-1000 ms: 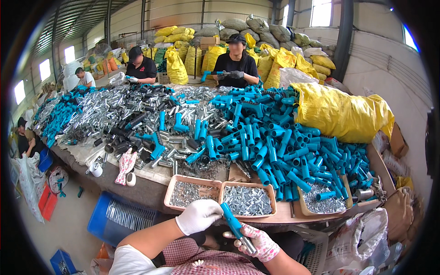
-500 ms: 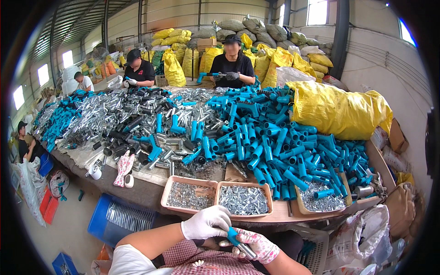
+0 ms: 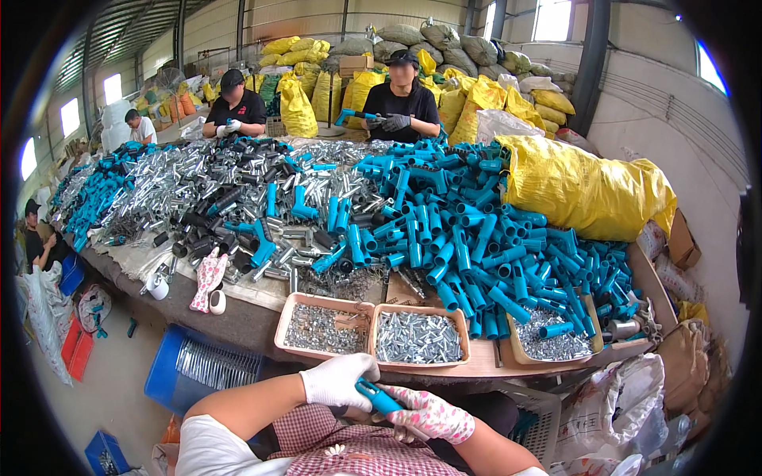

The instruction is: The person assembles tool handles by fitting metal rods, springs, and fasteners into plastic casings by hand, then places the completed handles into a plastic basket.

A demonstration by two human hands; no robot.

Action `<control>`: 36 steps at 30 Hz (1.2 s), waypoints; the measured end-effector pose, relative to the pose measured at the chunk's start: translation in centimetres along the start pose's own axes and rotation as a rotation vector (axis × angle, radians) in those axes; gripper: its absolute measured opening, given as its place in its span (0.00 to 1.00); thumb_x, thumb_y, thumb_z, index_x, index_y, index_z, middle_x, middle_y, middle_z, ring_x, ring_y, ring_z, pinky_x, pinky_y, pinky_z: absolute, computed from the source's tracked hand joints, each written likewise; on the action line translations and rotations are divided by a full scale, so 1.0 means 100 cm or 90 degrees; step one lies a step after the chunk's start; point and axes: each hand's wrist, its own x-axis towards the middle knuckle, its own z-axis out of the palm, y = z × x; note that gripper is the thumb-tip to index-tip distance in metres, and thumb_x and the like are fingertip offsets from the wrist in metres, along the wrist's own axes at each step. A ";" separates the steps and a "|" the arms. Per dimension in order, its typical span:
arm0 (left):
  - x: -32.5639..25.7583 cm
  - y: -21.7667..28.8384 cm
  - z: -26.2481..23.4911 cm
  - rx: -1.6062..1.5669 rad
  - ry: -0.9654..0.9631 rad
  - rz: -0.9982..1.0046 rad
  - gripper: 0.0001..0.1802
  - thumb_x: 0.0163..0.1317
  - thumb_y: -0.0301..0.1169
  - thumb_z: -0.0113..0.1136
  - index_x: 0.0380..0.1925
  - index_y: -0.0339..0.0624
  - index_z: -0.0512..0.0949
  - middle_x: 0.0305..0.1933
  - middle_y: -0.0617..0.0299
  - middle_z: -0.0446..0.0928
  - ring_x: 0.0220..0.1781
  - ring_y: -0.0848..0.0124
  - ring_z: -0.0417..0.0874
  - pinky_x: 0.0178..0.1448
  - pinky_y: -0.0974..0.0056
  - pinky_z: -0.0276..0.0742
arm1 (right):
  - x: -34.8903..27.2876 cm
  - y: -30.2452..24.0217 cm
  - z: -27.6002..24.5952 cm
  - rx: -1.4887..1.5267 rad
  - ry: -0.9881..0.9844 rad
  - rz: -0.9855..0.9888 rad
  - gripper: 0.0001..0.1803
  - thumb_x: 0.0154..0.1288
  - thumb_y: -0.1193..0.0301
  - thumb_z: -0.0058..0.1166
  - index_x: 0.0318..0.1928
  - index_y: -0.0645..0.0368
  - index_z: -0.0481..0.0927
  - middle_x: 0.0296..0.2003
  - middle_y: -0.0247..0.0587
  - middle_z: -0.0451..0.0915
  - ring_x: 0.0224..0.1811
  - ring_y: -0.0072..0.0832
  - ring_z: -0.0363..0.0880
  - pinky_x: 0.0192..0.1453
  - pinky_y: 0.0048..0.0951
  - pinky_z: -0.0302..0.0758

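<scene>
In front of my lap I hold a teal tubular part (image 3: 378, 397) slantwise between both hands. My right hand (image 3: 432, 414), in a white glove with a pink floral pattern, is wrapped round its lower right end and hides that end. At the upper left end, my left hand (image 3: 340, 382) in a plain white glove is closed, its fingers against the tube; their tips are hidden. Just beyond the hands, a tray of small metal pieces (image 3: 324, 353) stands beside a tray of silver pins or screws (image 3: 419, 363). A large heap of teal tubular parts (image 3: 476, 238) lies behind them.
A third tray (image 3: 594, 347) sits partly under the teal parts. Silver tubes (image 3: 178, 186) cover the table's left. A yellow sack (image 3: 583, 190) lies at right. Blue bins (image 3: 163, 381) stand low left. A floral glove (image 3: 209, 279) rests on the table edge. Several co-workers sit beyond.
The teal part has turned and moved slightly left in my hands. The silver tube end that stuck out past my right hand is now hidden. My left hand has moved left and opened its arch less visibly.
</scene>
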 end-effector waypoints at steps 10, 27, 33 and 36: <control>-0.022 -0.011 0.014 0.223 -0.124 0.063 0.20 0.50 0.45 0.64 0.39 0.44 0.82 0.27 0.50 0.81 0.33 0.55 0.84 0.39 0.55 0.80 | 0.013 -0.018 -0.002 -0.688 -0.018 -0.051 0.36 0.61 0.59 0.64 0.64 0.63 0.66 0.37 0.47 0.83 0.31 0.31 0.83 0.36 0.32 0.78; -0.027 -0.036 -0.061 0.232 0.154 0.054 0.21 0.53 0.53 0.62 0.28 0.45 0.82 0.27 0.56 0.81 0.32 0.55 0.84 0.37 0.53 0.79 | 0.045 -0.020 0.009 -0.089 -0.047 -0.021 0.45 0.70 0.65 0.52 0.76 0.52 0.38 0.51 0.48 0.74 0.30 0.30 0.76 0.36 0.29 0.75; 0.016 -0.163 -0.138 0.219 0.401 -0.295 0.21 0.55 0.46 0.62 0.38 0.40 0.81 0.36 0.49 0.82 0.43 0.53 0.83 0.50 0.53 0.77 | 0.043 -0.009 -0.012 0.335 0.072 -0.120 0.30 0.63 0.64 0.62 0.63 0.52 0.65 0.46 0.47 0.78 0.25 0.31 0.76 0.23 0.28 0.72; 0.054 -0.197 -0.164 0.262 0.472 -0.293 0.21 0.55 0.44 0.61 0.41 0.39 0.79 0.39 0.48 0.81 0.45 0.51 0.82 0.51 0.51 0.77 | 0.043 -0.008 -0.017 0.376 0.082 -0.105 0.29 0.64 0.62 0.61 0.62 0.52 0.66 0.47 0.47 0.78 0.26 0.32 0.77 0.23 0.28 0.72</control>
